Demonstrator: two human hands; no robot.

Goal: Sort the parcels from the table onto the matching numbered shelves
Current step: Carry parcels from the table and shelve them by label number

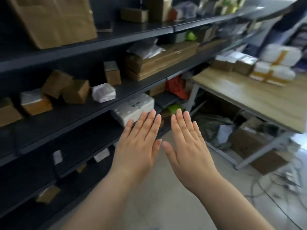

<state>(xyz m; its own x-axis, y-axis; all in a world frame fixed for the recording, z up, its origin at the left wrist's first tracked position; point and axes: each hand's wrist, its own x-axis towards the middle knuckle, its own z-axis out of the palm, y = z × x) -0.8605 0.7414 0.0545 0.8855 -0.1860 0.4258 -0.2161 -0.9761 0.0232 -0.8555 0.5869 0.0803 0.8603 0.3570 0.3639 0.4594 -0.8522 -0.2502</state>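
My left hand (138, 143) and my right hand (187, 143) are held out flat side by side, palms down, fingers straight, with nothing in either. They hover in front of the dark shelving (69, 113) on the left. Just beyond my left fingertips a white wrapped parcel (132, 108) lies on a shelf. The wooden table (259, 95) stands to the right, with brown boxes (239, 63) and white parcels taped in yellow (274, 70) at its far end. Shelf numbers are too blurred to read.
Brown boxes (74, 90) and a white bag (103, 92) fill the middle shelf; a large carton (54, 19) sits on top. Under the table lie a dark bag (214, 127), a carton (254, 150) and cables (272, 183). Concrete floor (159, 196) runs between shelving and table.
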